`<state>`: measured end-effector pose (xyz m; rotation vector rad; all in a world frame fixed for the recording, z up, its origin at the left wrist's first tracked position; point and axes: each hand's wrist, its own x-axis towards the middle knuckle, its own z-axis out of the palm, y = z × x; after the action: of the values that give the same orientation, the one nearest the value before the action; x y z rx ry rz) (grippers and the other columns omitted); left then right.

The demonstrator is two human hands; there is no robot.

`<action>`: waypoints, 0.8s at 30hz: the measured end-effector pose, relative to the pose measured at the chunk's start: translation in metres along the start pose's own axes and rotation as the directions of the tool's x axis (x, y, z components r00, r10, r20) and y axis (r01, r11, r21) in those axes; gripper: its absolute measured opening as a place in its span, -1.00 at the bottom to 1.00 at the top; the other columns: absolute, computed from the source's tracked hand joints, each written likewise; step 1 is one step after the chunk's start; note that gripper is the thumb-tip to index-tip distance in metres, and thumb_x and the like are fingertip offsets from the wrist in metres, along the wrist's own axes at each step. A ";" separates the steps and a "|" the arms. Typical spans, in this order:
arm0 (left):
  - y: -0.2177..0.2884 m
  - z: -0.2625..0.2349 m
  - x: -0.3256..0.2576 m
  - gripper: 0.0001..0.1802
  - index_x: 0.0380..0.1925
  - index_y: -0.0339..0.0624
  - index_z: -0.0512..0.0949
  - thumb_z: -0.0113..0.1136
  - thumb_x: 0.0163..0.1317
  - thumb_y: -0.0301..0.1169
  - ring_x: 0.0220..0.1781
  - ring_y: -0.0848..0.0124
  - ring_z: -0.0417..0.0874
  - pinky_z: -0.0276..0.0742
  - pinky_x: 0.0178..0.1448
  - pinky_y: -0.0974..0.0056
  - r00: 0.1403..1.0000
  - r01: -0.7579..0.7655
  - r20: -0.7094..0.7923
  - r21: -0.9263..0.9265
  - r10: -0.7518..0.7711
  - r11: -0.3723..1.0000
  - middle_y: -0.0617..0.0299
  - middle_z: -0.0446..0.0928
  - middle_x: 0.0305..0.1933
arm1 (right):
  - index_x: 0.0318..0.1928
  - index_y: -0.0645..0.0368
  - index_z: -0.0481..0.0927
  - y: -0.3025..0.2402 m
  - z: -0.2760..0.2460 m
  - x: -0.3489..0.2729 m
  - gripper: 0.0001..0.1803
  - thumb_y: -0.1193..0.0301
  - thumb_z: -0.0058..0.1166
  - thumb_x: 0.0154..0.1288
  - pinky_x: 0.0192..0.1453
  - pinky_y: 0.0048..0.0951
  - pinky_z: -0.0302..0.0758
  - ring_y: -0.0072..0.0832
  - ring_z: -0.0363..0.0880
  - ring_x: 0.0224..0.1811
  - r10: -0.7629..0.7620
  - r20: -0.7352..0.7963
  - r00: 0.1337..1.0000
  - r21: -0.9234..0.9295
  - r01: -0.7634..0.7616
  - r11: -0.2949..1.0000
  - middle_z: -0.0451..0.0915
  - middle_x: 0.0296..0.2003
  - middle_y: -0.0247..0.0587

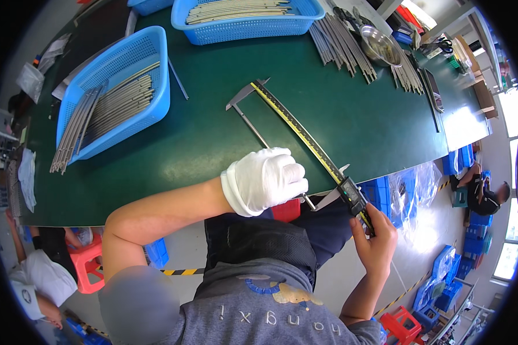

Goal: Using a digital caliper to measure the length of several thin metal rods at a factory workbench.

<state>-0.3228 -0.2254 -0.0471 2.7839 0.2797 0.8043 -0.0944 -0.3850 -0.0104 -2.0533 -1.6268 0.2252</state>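
Observation:
A long digital caliper (305,135) with a yellow-marked beam lies slantwise over the near part of the table. My bare right hand (377,237) grips it by the lower end, beside its black display unit. A thin metal rod (250,125) stretches between the caliper's jaws. Its far end is at the fixed jaw, and its near end comes close to the sliding jaw; whether that end touches, I cannot tell. Wrapped round the rod's near half, my left hand (267,181) wears a white glove, which hides that stretch of it.
On the green table (213,155) stand a blue basket (158,92) of rods at left and another blue basket (244,35) behind. Loose rods (342,46) and a metal bowl (380,47) lie far right. People sit at both sides beyond the table.

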 end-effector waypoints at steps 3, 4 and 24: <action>-0.001 0.001 0.001 -0.78 -0.39 -0.06 0.56 0.18 -0.15 -0.43 -0.41 0.29 0.51 0.58 -0.20 0.23 0.997 -0.007 -0.073 -0.038 0.004 0.999 0.30 0.39 -0.46 | -0.08 0.21 0.60 0.000 0.000 -0.001 -0.59 0.38 0.29 0.01 -0.52 -0.49 0.35 -0.48 0.42 -0.64 -0.020 -0.005 1.000 0.020 0.020 1.000 0.52 -0.54 -0.25; -0.002 0.000 0.002 -0.78 -0.40 -0.07 0.56 0.20 -0.17 -0.43 -0.42 0.29 0.50 0.54 -0.29 0.24 0.997 -0.005 -0.083 -0.042 0.002 0.999 0.29 0.38 -0.46 | -0.08 0.21 0.60 0.000 0.000 -0.001 -0.59 0.38 0.29 0.01 -0.52 -0.49 0.35 -0.48 0.42 -0.64 -0.014 -0.002 1.000 0.020 0.014 1.000 0.52 -0.54 -0.25; -0.003 0.002 0.000 -0.77 -0.40 -0.07 0.55 0.20 -0.18 -0.45 -0.41 0.26 0.50 0.56 -0.05 0.14 0.999 0.034 -0.029 -0.104 -0.037 0.994 0.28 0.38 -0.44 | -0.06 0.23 0.60 -0.002 -0.003 -0.003 -0.60 0.40 0.28 0.04 -0.52 -0.50 0.35 -0.48 0.41 -0.63 -0.017 0.018 1.000 0.023 0.016 1.000 0.50 -0.54 -0.23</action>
<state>-0.3223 -0.2231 -0.0501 2.6650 0.2840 0.8302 -0.0960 -0.3880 -0.0076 -2.0255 -1.6438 0.2564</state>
